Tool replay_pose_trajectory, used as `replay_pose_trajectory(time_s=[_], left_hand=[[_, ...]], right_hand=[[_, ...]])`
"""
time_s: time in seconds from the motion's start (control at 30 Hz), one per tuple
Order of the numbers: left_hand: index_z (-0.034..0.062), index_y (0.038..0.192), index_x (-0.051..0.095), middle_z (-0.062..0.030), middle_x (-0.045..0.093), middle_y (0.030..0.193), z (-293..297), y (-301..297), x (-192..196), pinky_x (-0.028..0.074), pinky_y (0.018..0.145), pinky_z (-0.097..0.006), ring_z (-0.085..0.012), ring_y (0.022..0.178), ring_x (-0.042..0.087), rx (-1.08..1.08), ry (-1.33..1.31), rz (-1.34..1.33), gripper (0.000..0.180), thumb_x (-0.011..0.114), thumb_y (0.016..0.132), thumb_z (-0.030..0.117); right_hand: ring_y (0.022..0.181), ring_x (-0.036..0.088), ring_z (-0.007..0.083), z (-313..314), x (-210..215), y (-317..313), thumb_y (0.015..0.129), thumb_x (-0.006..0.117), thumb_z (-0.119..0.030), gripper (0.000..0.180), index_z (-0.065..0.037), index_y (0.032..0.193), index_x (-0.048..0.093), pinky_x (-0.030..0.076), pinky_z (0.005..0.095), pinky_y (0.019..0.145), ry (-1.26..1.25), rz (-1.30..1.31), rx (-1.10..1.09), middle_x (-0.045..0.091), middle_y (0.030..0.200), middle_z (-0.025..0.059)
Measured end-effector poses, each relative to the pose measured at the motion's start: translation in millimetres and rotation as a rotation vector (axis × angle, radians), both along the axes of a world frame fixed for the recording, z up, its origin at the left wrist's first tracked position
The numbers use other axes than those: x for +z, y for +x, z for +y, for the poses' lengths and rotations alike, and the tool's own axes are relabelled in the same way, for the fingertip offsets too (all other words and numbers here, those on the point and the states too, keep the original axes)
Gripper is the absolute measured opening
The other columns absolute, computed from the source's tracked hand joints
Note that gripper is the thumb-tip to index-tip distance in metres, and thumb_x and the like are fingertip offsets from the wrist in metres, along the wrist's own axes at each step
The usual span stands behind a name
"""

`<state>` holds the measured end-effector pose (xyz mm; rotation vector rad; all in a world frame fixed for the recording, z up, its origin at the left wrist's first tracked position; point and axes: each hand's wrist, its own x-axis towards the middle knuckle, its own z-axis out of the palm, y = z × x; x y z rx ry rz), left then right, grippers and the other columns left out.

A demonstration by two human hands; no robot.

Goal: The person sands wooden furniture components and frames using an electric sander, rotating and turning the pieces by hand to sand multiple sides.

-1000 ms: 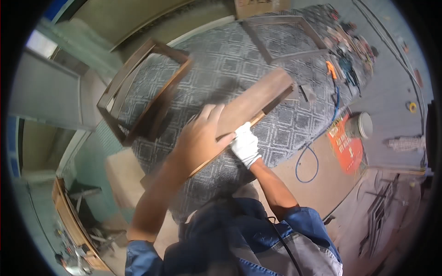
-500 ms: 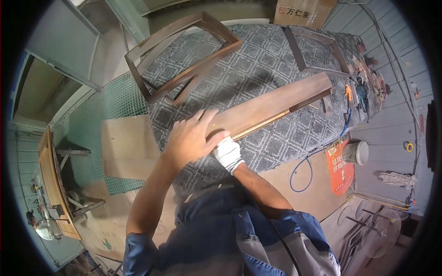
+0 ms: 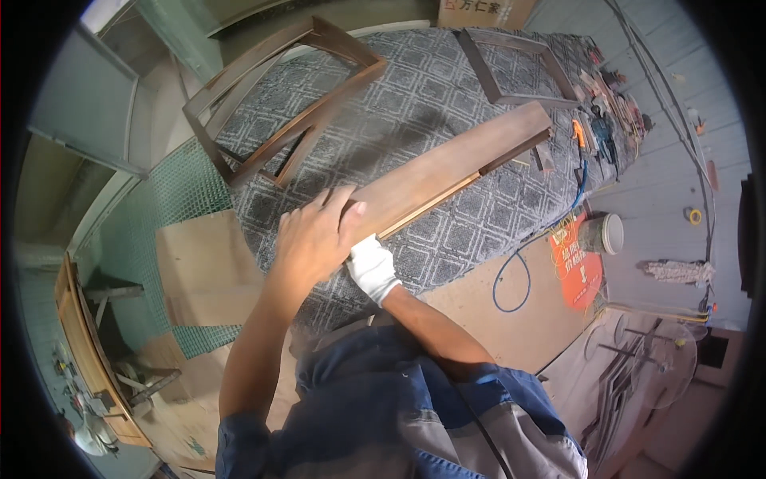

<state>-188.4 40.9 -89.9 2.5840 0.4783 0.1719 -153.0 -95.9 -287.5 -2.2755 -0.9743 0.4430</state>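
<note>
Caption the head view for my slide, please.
Bare left hand and white-gloved right hand at the near end of a brown wooden piece, over patterned grey cloth.

- A large dark wooden frame (image 3: pixel 311 114) is resting on the cloth-covered bench (image 3: pixel 391 88), beyond the left hand (image 3: pixel 315 235).
- A smaller frame (image 3: pixel 479 65) is lying well ahead and right of the right hand (image 3: pixel 373 267).
- A blue hose (image 3: pixel 496 287) is looping to the right hand's right.
- A pale bucket (image 3: pixel 604 233) is standing farther right of that hand, near a red sign (image 3: pixel 580 275).
- A brown sheet (image 3: pixel 203 267) is covering green mesh (image 3: pixel 187 180), left of the left hand.
</note>
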Motion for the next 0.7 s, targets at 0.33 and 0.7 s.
replay_pose_trajectory(time_s=[0.33,0.7], left_hand=[[0.0039,0.132,0.066,-0.0208,0.075,0.12,2,-2,-1,0.058,0.088,-0.053,-0.0441,0.103,0.073,-0.05,-0.012,-0.023,0.043,0.063,0.104,0.036],[0.0028,0.135,0.065,-0.022,0.074,0.121,2,2,-4,0.059,0.09,-0.051,-0.0446,0.105,0.072,-0.098,-0.062,-0.071,0.059,0.077,0.094,0.043]], right_hand=[[0.093,0.07,0.0464,-31,-46,99,0.095,0.063,-0.013,0.032,-0.009,0.126,0.066,0.06,0.0522,0.076,0.007,-0.307,-0.198,0.062,0.115,0.0256],[0.11,0.068,0.0419,7,-23,19,0.104,0.051,-0.021,0.036,-0.01,0.136,0.063,0.058,0.0522,0.092,0.156,0.024,-0.191,0.061,0.122,0.028]])
